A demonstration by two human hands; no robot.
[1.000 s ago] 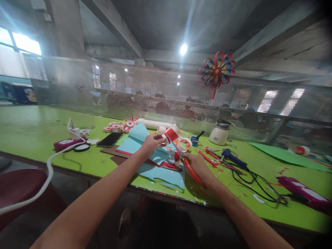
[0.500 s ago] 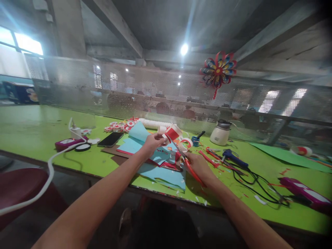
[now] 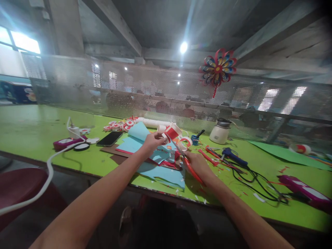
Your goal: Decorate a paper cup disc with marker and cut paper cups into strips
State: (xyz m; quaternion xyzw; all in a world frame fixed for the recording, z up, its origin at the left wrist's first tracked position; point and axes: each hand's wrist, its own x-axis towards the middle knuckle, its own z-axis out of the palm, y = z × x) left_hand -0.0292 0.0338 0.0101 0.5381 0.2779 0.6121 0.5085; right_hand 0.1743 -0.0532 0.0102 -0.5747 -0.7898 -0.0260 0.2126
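Note:
My left hand [image 3: 151, 141] pinches a piece of red and white paper [image 3: 172, 132] above a pile of blue and red paper sheets [image 3: 158, 162]. Red-handled scissors [image 3: 188, 163] sit in my right hand [image 3: 198, 165], which is closed round the handles. Their blades point up and left and meet the edge of the held paper. Both hands hover over the near part of a green table [image 3: 31, 131].
A black phone [image 3: 110, 139], a pink power strip [image 3: 67, 142] with a white cable, round paper discs [image 3: 119, 126], a white kettle [image 3: 220, 132], a blue glue gun [image 3: 233, 157] with black cord and another pink strip [image 3: 302, 190] lie around. A mesh fence [image 3: 155, 93] backs the table; a paper pinwheel [image 3: 217, 69] hangs on it.
Almost nothing differs: both hands stay in place on the paper and scissors, with only a slight shift of the view.

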